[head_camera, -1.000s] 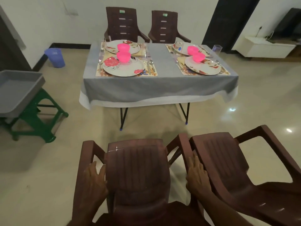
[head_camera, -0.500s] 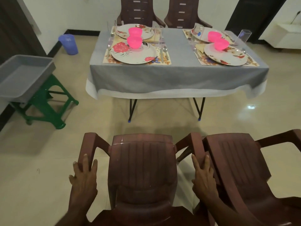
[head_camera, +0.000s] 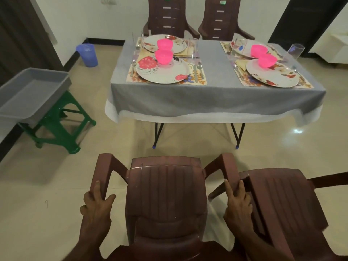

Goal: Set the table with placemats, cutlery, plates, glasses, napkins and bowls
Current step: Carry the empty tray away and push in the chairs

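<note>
Both hands held the near brown chair [head_camera: 165,200] by its armrests: left hand [head_camera: 97,206] with its grip wrapped round the left armrest, right hand [head_camera: 238,202] likewise on the right one. The desk [head_camera: 212,98] stood ahead, well apart, already carrying placemats, floral plates [head_camera: 162,73], pink bowls [head_camera: 163,56], glasses and cutlery at four places. Risk, as I judged it: pushing the chair in too hard could bump the desk and topple a glass [head_camera: 296,50] near the far right edge; the right armrest also touched the second chair [head_camera: 282,200] and might snag. Versus the earlier frame, the desk sat closer and the fingers had curled tighter round the armrests.
</note>
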